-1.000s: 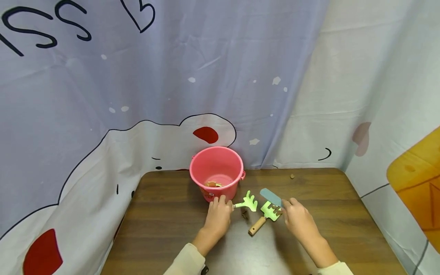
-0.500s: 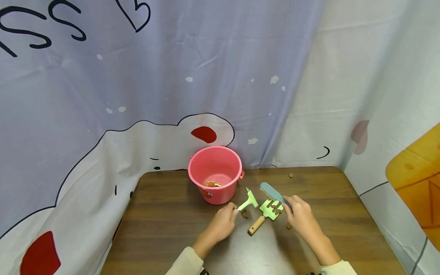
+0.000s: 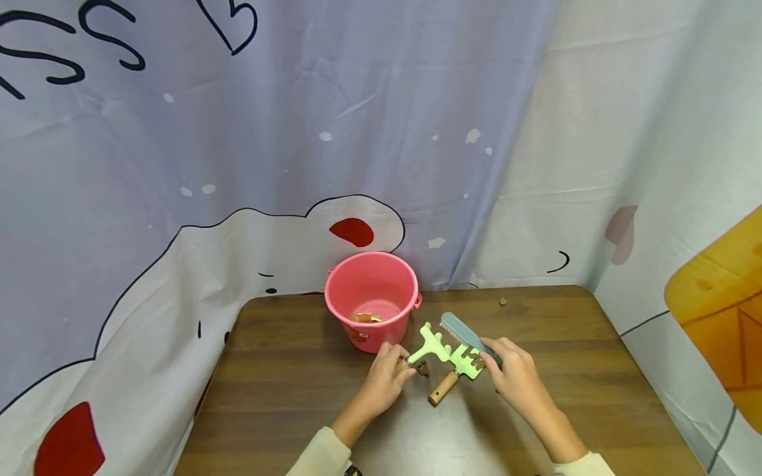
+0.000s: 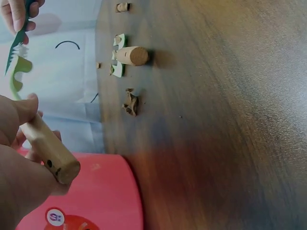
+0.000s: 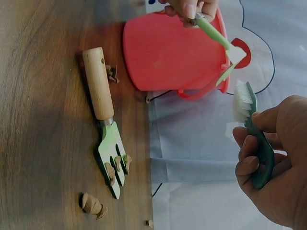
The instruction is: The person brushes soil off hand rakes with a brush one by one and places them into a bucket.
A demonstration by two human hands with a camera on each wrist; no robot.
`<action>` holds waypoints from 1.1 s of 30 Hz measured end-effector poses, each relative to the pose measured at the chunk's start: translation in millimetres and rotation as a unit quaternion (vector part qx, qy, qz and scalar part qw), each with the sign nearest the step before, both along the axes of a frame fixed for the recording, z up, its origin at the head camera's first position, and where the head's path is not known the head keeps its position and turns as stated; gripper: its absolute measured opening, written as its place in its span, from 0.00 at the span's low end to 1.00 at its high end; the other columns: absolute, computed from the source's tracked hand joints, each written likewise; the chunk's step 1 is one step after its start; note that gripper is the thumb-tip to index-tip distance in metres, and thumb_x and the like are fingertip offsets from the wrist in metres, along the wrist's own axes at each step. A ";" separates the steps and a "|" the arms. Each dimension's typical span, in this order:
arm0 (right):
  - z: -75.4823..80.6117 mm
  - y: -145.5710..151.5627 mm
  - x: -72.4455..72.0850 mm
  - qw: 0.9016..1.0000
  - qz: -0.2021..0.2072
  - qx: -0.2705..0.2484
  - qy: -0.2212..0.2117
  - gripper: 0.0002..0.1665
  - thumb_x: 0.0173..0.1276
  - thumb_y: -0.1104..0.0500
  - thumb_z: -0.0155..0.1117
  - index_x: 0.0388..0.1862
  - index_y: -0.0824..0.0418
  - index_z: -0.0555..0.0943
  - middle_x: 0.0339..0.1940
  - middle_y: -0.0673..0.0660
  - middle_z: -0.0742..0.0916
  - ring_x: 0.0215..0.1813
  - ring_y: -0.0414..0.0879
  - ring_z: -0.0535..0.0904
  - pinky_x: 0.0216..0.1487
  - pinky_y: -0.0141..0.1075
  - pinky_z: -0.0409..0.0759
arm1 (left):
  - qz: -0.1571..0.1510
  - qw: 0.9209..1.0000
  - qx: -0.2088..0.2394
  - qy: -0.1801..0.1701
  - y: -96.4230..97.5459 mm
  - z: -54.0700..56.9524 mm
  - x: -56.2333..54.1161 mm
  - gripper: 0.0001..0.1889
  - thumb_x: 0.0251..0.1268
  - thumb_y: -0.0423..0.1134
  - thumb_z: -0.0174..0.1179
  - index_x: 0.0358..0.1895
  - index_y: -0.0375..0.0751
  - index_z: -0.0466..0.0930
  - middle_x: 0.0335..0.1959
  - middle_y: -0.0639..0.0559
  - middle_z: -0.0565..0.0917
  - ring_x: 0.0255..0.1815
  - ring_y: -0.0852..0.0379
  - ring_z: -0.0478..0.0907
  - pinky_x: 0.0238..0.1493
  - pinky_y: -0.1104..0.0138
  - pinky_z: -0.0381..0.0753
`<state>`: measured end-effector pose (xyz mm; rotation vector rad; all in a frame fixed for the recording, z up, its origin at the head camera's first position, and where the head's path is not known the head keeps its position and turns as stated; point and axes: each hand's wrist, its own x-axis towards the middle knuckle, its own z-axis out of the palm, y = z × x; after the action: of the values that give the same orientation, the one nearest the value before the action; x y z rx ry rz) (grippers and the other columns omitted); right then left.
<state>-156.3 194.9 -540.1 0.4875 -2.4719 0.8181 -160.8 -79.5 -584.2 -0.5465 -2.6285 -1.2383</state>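
Note:
My left hand (image 3: 379, 385) grips the wooden handle (image 4: 52, 149) of a small hand rake, whose light green head (image 3: 431, 345) is raised over the table. My right hand (image 3: 516, 371) holds a teal brush (image 5: 261, 153) with white bristles. In the head view the brush head lies close to the right of the rake's tines; the left wrist view shows bristles right at the tine tips. Below them, a green hand fork (image 3: 445, 388) with a wooden handle lies on the table, brown clumps caught on its prongs (image 5: 112, 148).
Behind my left hand stands a pink bucket (image 3: 381, 340) with a green and orange-brown thing (image 3: 366, 318) inside. Loose brown clumps (image 5: 93, 206) lie on the wooden table (image 3: 286, 396), one small piece (image 3: 503, 301) near its back edge. A printed curtain (image 3: 357, 99) hangs behind.
My left hand has turned the rake, its head facing differently and now nearer the brush. The brush has shifted left and slightly up toward the rake, its bristles turned into view. The fork stays put.

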 end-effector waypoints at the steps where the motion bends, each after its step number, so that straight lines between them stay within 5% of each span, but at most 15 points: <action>1: 0.6 -0.7 0.4 1.000 0.001 -0.003 0.000 0.15 0.60 0.71 0.74 0.48 0.68 0.88 0.33 0.54 0.86 0.30 0.37 0.75 0.29 0.32 0.76 | 0.002 1.000 0.005 0.007 -0.1 -0.5 -0.4 0.11 0.62 0.33 0.70 0.44 0.39 0.77 0.37 0.53 0.70 0.36 0.63 0.67 0.39 0.70 0.72; 12: 0.9 -20.6 3.8 0.998 0.034 -0.039 -0.027 0.15 0.64 0.70 0.72 0.50 0.69 0.86 0.35 0.54 0.87 0.30 0.35 0.74 0.28 0.29 0.76 | 0.032 0.997 0.043 0.054 -1.2 -7.1 -6.6 0.12 0.58 0.30 0.71 0.45 0.38 0.84 0.35 0.48 0.77 0.36 0.55 0.74 0.40 0.66 0.75; 26: -9.9 -32.3 4.4 0.997 0.009 -0.079 0.000 0.17 0.62 0.70 0.73 0.50 0.69 0.88 0.36 0.54 0.90 0.32 0.36 0.78 0.31 0.28 0.77 | 0.044 0.994 0.071 0.068 2.8 -10.4 -9.9 0.12 0.56 0.31 0.72 0.44 0.38 0.85 0.36 0.47 0.78 0.37 0.54 0.76 0.40 0.66 0.77; 33: -25.5 -14.9 -2.5 0.999 -0.020 -0.046 -0.016 0.16 0.60 0.70 0.75 0.48 0.68 0.89 0.33 0.54 0.89 0.29 0.37 0.76 0.30 0.33 0.76 | 0.038 0.993 0.070 0.084 2.5 -8.0 -9.3 0.13 0.55 0.28 0.72 0.44 0.36 0.85 0.35 0.47 0.78 0.36 0.54 0.76 0.40 0.66 0.77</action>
<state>-158.9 180.0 -565.6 0.3947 -2.4529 0.9251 -170.2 -77.1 -592.2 -0.4977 -2.3810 -1.2815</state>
